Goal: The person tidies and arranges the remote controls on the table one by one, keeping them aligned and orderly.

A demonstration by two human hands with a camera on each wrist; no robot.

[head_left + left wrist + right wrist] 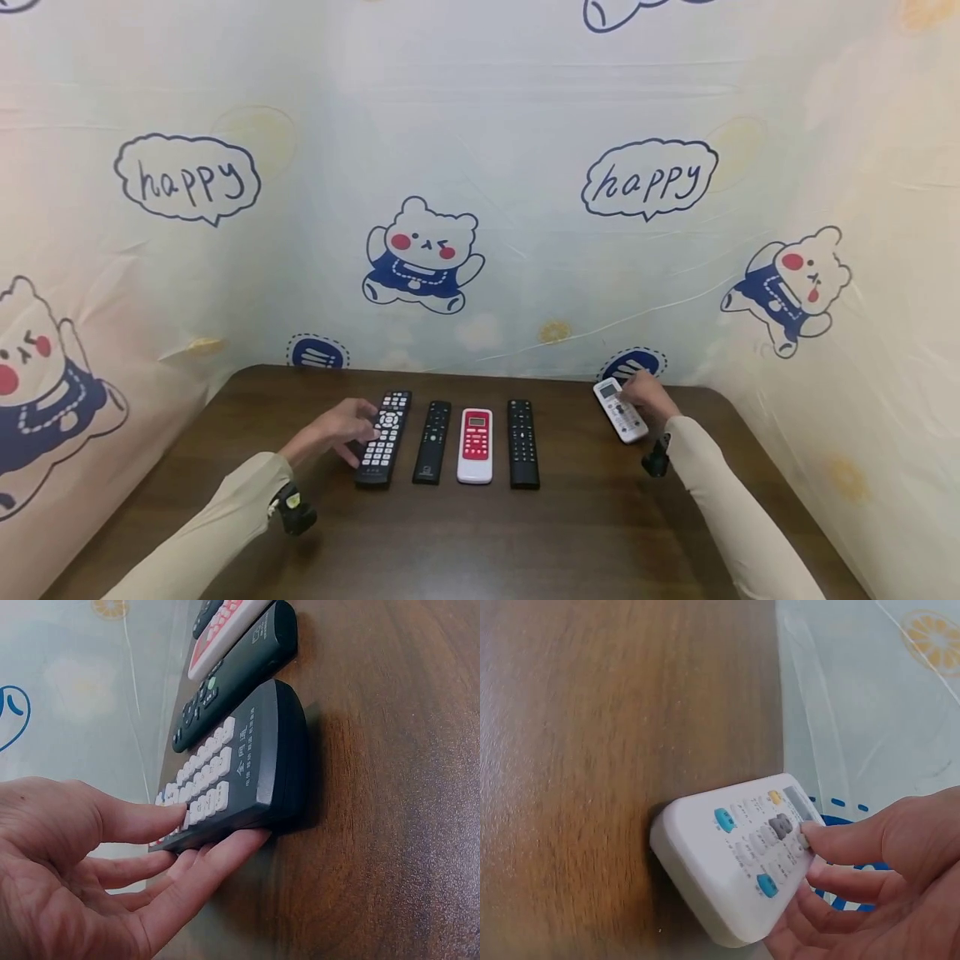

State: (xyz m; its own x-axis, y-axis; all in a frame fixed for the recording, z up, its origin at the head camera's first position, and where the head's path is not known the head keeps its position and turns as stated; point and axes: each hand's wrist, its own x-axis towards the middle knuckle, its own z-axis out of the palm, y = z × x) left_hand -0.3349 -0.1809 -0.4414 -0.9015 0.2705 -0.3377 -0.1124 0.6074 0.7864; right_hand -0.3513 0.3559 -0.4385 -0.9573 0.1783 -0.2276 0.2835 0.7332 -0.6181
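My left hand [341,427] is at the left end of a row of remotes, pinching a large black remote control [385,437] with white buttons. In the left wrist view its thumb lies over the buttons and the fingers are along the near side edge of the remote [262,761]. At the table's right, my right hand [651,395] grips a white air-conditioner remote [620,410] by its right edge. The right wrist view shows the thumb beside the small screen and the fingers under the side; blue, grey and yellow buttons mark this white remote's face [720,855].
Between the hands lie a slim black remote [432,442], a white remote with a red panel [476,446] and another long black remote [523,444], side by side on the brown wooden table [480,542]. A printed curtain [525,167] hangs behind the table and along its sides.
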